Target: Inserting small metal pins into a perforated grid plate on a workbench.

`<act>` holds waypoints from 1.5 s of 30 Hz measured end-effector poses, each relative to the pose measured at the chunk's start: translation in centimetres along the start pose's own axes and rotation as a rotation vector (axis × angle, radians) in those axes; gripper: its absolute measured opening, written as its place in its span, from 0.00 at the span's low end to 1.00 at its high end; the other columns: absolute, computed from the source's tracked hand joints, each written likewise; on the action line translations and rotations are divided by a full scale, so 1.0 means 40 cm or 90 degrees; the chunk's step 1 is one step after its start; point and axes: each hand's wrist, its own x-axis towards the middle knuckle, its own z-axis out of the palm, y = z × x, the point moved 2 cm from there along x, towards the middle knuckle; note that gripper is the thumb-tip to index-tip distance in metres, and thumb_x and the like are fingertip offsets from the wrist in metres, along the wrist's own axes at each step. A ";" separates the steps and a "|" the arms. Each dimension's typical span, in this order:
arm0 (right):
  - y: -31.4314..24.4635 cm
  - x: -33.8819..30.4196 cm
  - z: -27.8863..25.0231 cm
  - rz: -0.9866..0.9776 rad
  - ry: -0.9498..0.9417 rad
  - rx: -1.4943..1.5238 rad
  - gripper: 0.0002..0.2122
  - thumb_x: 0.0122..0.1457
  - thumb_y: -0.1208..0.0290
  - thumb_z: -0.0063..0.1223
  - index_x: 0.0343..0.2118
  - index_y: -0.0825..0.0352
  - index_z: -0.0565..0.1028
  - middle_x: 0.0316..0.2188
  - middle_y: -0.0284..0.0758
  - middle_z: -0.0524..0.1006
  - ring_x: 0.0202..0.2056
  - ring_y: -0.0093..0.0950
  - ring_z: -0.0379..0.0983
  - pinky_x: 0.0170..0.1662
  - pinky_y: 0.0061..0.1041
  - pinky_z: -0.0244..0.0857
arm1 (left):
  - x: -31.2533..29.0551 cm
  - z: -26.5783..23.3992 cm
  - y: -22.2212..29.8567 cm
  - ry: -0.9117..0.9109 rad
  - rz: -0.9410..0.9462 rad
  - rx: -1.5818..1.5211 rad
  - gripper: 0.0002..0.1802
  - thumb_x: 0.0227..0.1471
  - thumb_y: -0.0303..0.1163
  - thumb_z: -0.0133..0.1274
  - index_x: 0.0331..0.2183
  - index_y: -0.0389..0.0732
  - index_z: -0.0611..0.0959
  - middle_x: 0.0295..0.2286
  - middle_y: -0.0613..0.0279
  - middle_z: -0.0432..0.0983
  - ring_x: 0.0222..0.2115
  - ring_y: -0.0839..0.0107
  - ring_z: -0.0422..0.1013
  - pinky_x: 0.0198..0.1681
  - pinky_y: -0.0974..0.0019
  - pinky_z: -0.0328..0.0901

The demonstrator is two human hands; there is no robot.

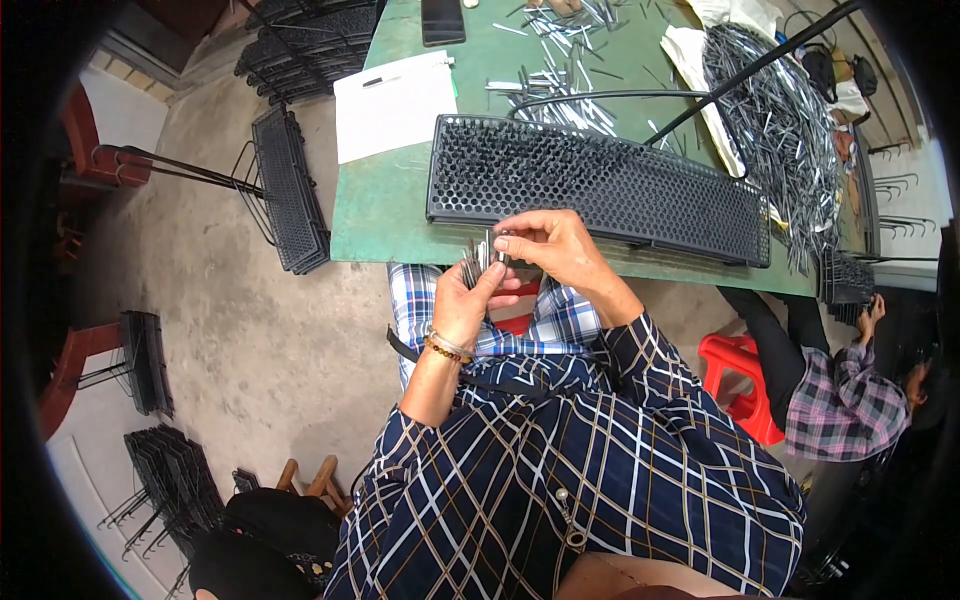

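My left hand (458, 308) is closed round a bundle of thin strips (478, 265), some silvery and some dark, standing up between thumb and fingers. My right hand (562, 248) pinches at the top of this bundle; how many strips its fingertips hold is too small to tell. Both hands are just off the table's near edge, above my lap. Right beyond them, a long black rack (600, 180) with rows of round holes lies slantwise on the green table (372, 215). Short dark pieces fill many holes on its left part. A bent black rod handle (620, 95) rises from it.
Loose strips (562, 88) lie behind the rack, and a white sack (685, 55) spills a big heap (775, 130) at right. Paper (395, 115), a pen (373, 82) and a phone (443, 22) are at left. Another person (845, 405) sits at right by a red stool (740, 385). More racks (290, 195) stand left.
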 end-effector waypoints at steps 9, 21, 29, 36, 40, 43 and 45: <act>-0.022 0.011 -0.016 -0.035 -0.015 -0.039 0.08 0.53 0.73 0.57 0.33 0.72 0.78 0.27 0.32 0.78 0.30 0.16 0.72 0.33 0.16 0.66 | -0.004 0.006 0.009 0.007 -0.019 -0.038 0.13 0.55 0.31 0.49 0.40 0.33 0.75 0.35 0.54 0.76 0.35 0.67 0.75 0.33 0.68 0.74; -0.104 0.087 -0.054 -0.280 0.114 -0.217 0.07 0.53 0.73 0.56 0.33 0.69 0.79 0.30 0.33 0.78 0.32 0.20 0.72 0.35 0.17 0.65 | -0.014 0.005 0.012 -0.011 -0.035 -0.065 0.15 0.55 0.32 0.49 0.42 0.34 0.74 0.38 0.51 0.75 0.37 0.66 0.74 0.33 0.67 0.73; -0.097 0.096 -0.049 -0.328 0.108 -0.261 0.06 0.52 0.74 0.56 0.33 0.68 0.79 0.30 0.34 0.78 0.32 0.21 0.73 0.34 0.19 0.66 | -0.015 -0.003 0.001 -0.016 -0.033 -0.076 0.14 0.55 0.32 0.49 0.42 0.34 0.74 0.37 0.51 0.75 0.37 0.67 0.74 0.33 0.67 0.73; -0.085 0.107 -0.056 -0.382 0.100 -0.252 0.06 0.52 0.74 0.56 0.33 0.68 0.79 0.30 0.35 0.78 0.33 0.23 0.74 0.35 0.20 0.67 | -0.015 0.003 0.004 -0.013 -0.032 -0.078 0.15 0.55 0.33 0.49 0.41 0.33 0.75 0.36 0.51 0.76 0.36 0.67 0.74 0.34 0.66 0.73; -0.088 0.110 -0.060 -0.368 0.101 -0.268 0.06 0.52 0.75 0.56 0.32 0.68 0.78 0.30 0.35 0.78 0.33 0.24 0.75 0.36 0.21 0.68 | -0.016 0.002 0.005 -0.009 -0.034 -0.071 0.15 0.55 0.33 0.49 0.41 0.33 0.75 0.36 0.51 0.76 0.36 0.67 0.75 0.34 0.66 0.73; -0.089 0.107 -0.056 -0.366 0.097 -0.271 0.06 0.52 0.75 0.55 0.32 0.68 0.78 0.30 0.36 0.79 0.33 0.25 0.75 0.36 0.21 0.68 | -0.014 -0.001 0.001 -0.017 -0.039 -0.079 0.14 0.56 0.33 0.48 0.42 0.35 0.74 0.37 0.53 0.75 0.37 0.68 0.74 0.33 0.68 0.73; -0.089 0.106 -0.056 -0.372 0.093 -0.280 0.06 0.52 0.75 0.55 0.32 0.69 0.78 0.30 0.36 0.79 0.33 0.25 0.75 0.36 0.22 0.68 | -0.014 0.000 0.002 -0.013 -0.044 -0.070 0.14 0.56 0.32 0.48 0.42 0.35 0.74 0.37 0.53 0.76 0.36 0.68 0.74 0.33 0.68 0.73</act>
